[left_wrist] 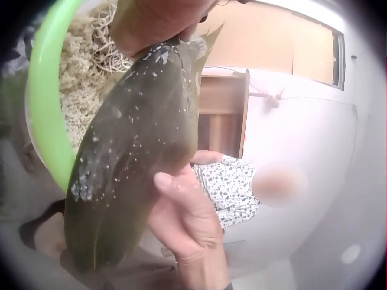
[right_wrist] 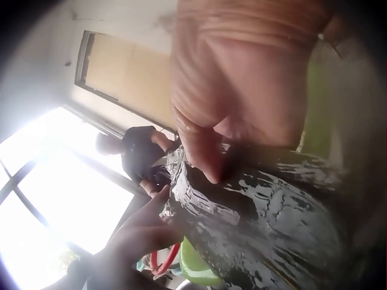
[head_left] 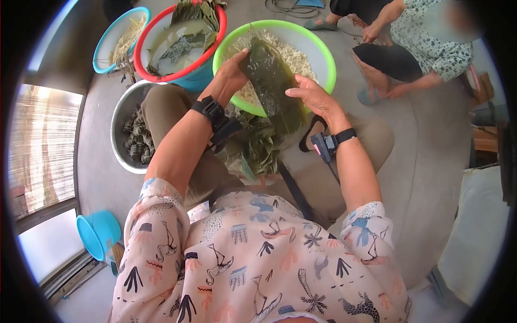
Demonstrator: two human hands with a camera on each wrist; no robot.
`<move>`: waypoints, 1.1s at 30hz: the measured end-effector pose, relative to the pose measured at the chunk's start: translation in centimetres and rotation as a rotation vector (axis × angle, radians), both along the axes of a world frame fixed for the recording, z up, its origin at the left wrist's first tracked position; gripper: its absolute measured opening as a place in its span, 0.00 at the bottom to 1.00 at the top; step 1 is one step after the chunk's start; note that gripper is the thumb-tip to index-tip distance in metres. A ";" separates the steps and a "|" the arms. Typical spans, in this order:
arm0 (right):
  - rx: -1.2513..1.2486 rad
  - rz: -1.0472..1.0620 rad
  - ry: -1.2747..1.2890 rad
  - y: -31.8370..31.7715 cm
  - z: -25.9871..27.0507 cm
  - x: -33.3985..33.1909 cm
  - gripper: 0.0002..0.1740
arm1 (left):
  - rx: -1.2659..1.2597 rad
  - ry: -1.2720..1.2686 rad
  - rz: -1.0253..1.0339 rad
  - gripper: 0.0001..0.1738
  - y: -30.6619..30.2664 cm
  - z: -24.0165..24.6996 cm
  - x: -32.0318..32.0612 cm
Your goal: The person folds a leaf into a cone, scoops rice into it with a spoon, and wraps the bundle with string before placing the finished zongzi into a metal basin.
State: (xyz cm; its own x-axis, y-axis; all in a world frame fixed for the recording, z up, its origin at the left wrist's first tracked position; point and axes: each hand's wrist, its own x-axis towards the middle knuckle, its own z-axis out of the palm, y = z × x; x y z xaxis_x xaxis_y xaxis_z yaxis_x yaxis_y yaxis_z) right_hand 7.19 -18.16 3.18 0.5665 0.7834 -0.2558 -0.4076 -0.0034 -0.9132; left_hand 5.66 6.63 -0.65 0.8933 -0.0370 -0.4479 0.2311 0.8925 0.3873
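Broad dark green leaves (head_left: pixel 272 86), wet and dotted with pale specks, are held over the near side of a green-rimmed basin (head_left: pixel 323 46) of pale grain. The left hand (head_left: pixel 231 74) pinches their upper left end. At their right edge the right hand (head_left: pixel 316 98) grips with the thumb on top, fingers partly hidden behind. In the left wrist view the leaf (left_wrist: pixel 130 145) hangs between the left fingers at the top and the right hand (left_wrist: pixel 187 211). Close up in the right wrist view, the right hand (right_wrist: pixel 242 90) holds the shiny leaf (right_wrist: pixel 272 211).
A red-rimmed basin (head_left: pixel 141 54) with leaves in liquid and a blue-rimmed basin (head_left: pixel 97 56) stand at the upper left. Wrapped bundles (head_left: pixel 140 137) fill a metal bowl (head_left: pixel 117 129). More leaves (head_left: pixel 253 145) lie below the green rim. Another person (head_left: pixel 431 48) sits at the upper right.
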 end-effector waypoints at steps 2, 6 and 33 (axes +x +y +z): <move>-0.035 -0.064 -0.038 0.0 -0.3 0.6 0.25 | 0.106 -0.078 0.054 0.19 -0.2 2.2 -0.8; -0.055 -0.214 -0.238 0.9 1.4 2.2 0.28 | 0.105 -0.137 -0.007 0.20 0.5 3.8 -0.9; 0.083 -0.362 -0.515 7.0 6.6 1.2 0.09 | 0.139 -0.216 -0.116 0.21 1.4 5.8 -2.3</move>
